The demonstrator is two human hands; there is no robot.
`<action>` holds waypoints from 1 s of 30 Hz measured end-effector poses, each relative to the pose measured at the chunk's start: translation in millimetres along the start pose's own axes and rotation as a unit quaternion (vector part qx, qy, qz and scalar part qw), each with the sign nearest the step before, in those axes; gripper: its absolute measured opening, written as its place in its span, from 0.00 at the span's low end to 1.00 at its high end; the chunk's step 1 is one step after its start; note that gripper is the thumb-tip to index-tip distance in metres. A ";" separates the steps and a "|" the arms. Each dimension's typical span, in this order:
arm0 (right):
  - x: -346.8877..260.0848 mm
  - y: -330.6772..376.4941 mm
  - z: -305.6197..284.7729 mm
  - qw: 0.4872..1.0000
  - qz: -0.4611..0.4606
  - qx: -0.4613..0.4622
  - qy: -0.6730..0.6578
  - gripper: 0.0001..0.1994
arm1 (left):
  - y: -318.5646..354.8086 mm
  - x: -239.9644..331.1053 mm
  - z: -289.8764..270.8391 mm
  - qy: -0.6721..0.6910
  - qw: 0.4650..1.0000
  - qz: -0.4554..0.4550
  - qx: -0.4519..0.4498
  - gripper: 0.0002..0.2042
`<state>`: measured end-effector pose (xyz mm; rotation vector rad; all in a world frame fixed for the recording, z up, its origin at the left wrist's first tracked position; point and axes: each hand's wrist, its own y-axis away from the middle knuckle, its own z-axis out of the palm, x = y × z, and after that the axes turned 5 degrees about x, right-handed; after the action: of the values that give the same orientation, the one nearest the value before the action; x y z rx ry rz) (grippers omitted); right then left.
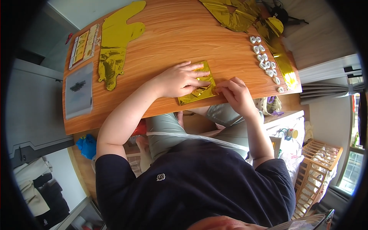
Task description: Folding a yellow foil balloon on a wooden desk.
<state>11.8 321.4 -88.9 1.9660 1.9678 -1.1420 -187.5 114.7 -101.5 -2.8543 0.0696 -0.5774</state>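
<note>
A gold foil balloon [188, 100], folded into a flat rectangle, lies near the table's front edge. Across its upper part rests my left hand [179, 79], palm down with the fingers spread, pressing on the shiny foil. My right hand [236, 94] is at the right edge of the folded balloon, thumb and fingertips pinched together on its margin. The fingers partly cover the foil's middle, where it looks creased. To the left lies a larger, flat, uninflated gold foil balloon [114, 42], unfolded on the wood.
Several small white rolls [265, 57] line the right of the wooden table [161, 42]. Beyond them is a long gold foil strip [281, 61]; more crumpled gold foil [239, 17] lies at the back. A clear plastic sleeve [79, 92] and a printed packet [83, 46] sit at the left.
</note>
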 end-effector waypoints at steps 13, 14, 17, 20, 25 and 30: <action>-8.3 -38.2 20.0 0.959 -0.254 -0.126 0.025 0.20 | 4.3 -3.2 -5.6 0.318 0.939 -0.031 0.125 0.48; -7.8 -35.5 22.5 0.969 -0.208 -0.130 0.013 0.19 | 5.8 -9.7 -5.6 0.314 0.940 -0.036 0.128 0.48; -6.9 -33.8 26.6 0.968 -0.209 -0.140 -0.005 0.19 | 7.7 -31.3 -23.7 0.346 0.886 -0.077 0.298 0.45; -11.5 -30.4 26.1 0.974 -0.186 -0.130 0.014 0.20 | 20.3 -6.5 -61.7 0.137 0.895 -0.291 0.309 0.29; -23.8 -31.5 21.7 0.977 -0.157 -0.143 -0.009 0.22 | 49.5 52.4 -64.0 0.037 0.896 -0.434 0.090 0.21; -25.6 -33.7 21.4 0.974 -0.175 -0.142 0.018 0.24 | 56.3 61.5 -2.4 0.115 0.882 -0.384 0.247 0.27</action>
<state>-23.7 293.1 -75.4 1.5497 2.4084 -0.8277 -131.8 53.8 -89.1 -2.2108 -1.0501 -0.9083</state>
